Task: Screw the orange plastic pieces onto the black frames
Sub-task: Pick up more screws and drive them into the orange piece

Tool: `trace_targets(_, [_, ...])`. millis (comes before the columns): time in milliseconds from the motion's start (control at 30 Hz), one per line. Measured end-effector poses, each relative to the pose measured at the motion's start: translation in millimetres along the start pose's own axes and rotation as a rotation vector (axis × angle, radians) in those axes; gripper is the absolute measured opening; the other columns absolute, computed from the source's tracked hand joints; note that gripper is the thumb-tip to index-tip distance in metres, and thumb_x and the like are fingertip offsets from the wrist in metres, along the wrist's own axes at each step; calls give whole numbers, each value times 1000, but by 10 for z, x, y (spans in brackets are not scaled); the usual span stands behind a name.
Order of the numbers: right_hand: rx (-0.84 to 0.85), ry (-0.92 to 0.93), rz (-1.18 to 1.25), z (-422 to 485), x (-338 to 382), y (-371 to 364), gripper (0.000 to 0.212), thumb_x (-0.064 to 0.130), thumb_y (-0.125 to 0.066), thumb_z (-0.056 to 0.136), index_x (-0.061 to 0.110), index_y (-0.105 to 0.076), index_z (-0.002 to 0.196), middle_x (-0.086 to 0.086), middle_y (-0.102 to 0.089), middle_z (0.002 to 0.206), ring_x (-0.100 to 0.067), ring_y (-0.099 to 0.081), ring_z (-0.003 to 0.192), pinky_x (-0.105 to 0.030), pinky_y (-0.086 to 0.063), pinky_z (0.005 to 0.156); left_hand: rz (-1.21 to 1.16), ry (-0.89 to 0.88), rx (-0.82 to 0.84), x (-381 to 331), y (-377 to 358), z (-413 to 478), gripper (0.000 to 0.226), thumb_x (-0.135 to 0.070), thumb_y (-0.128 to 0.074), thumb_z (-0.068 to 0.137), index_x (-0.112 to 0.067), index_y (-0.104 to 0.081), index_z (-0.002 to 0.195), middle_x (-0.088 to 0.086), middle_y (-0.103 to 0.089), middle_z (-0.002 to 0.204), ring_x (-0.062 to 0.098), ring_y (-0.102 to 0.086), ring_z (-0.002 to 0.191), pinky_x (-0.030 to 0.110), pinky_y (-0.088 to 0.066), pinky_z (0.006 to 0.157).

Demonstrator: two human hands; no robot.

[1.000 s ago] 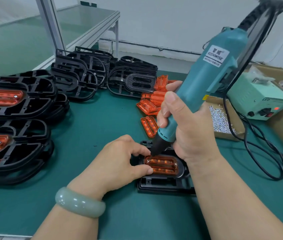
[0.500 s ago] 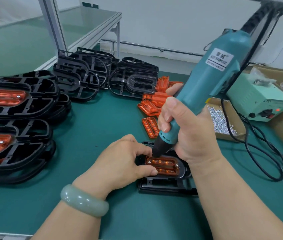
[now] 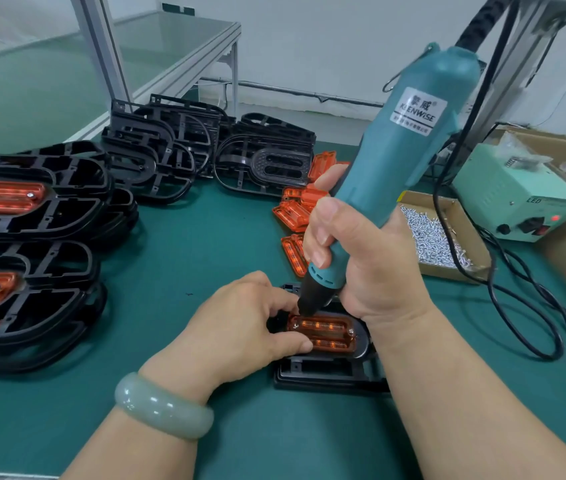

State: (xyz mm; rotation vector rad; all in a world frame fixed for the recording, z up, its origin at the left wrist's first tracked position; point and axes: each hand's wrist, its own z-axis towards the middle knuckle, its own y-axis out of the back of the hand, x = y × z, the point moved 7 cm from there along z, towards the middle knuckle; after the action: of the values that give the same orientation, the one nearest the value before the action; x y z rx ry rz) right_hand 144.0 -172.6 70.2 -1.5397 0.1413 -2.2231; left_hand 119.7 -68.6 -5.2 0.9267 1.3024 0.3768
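Head view: a worker is driving a screw into the far-left corner of an orange piece (image 3: 326,332), which is sitting in a black frame (image 3: 326,375) on the green bench mat (image 3: 170,265), low in the scene between the two forearms. The electric screwdriver (image 3: 409,140) is leaning to the right rather than standing square over the screw. By this reading the bit is at risk of jumping out of the head, chewing it or scarring the orange plastic. Whether the bit is fully seated cannot be told, as its tip is hidden. The left fingertips are lying just beside the driver's nose, so a slip could be catching them. Too long on the trigger could be cracking the thin corner. A second screw (image 3: 351,330) is showing at the piece's right end.

The right hand (image 3: 368,251) is wrapping the driver's lower barrel in a full fist, thumb lying along its front. The left hand (image 3: 240,327) is curling over the frame's left end, thumb pressing the orange piece's near edge and pinching it down.
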Motion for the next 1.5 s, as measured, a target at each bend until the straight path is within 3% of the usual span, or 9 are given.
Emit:
trace_targets(100, [39,-2,6,-1,-13,-31,13,4,-56,79,15,-55,85,3,-44,51,-13,-38,38,-22,-37,47,15,5,-6,4,-5,-1,30,-55,-74,65,-66,-47,60,-9,-46,81,2,-45,69,26,-39,64])
trace_targets(233, [92,30,-36,-37,-11,-74,12,14,-61,73,25,-60,77,2,-44,49,-15,-38,38,-23,-39,48,31,29,-23,31,-7,-3,29,-57,-74,64,-51,-46,56,-11,-47,79,3,-45,69,28,-41,64])
trace_targets(400, [73,15,-5,-45,-22,-29,11,15,-61,74,24,-60,80,2,-46,48,-15,-40,39,-22,-40,49,26,36,-14,12,-9,-2,27,-55,-74,65,-59,-48,58,-9,-47,78,4,-46,69,31,-46,68])
trace_targets(567, [85,10,-23,-15,-28,-24,21,1,-53,80,19,-58,87,3,-48,49,-14,-41,40,-23,-40,49,13,49,-12,40,-19,-5,21,-55,-74,65,-49,-60,80,-9,-49,80,5,-48,72,32,-48,72])
trace_targets(633, [87,5,-9,0,-29,-24,20,-1,-51,80,15,-56,91,2,-48,49,-14,-41,39,-23,-40,49,5,47,-7,28,-16,-8,24,-54,-74,66,-56,-56,82,-9,-49,80,5,-49,73,31,-47,71])
trace_targets(733, [74,-7,-1,26,-31,-5,20,-2,-51,79,10,-55,93,2,-47,48,-14,-41,39,-22,-40,49,-3,42,-2,14,-10,-8,25,-53,-75,66,-64,-52,67,-8,-48,79,6,-48,74,30,-46,71])
trace_targets(1000, [32,-6,38,19,-18,53,15,4,-56,80,12,-57,93,2,-47,53,-14,-43,40,-24,-39,49,5,48,-1,28,-18,-2,19,-53,-75,67,-55,-57,73,-9,-48,80,7,-48,75,30,-47,73])
trace_targets(1167, [7,3,22,20,-14,56,12,7,-59,81,15,-59,90,2,-48,53,-15,-43,40,-24,-40,49,9,41,9,12,-9,-4,30,-52,-75,67,-66,-48,63,-9,-48,81,7,-49,76,32,-47,75])
trace_targets(1500, [-47,13,18,18,-3,94,11,25,-65,75,21,-62,85,1,-48,54,-16,-44,41,-25,-41,49,24,1,5,-9,-2,-6,34,-51,-74,69,-70,-46,66,-10,-48,81,4,-48,75,28,-46,73])
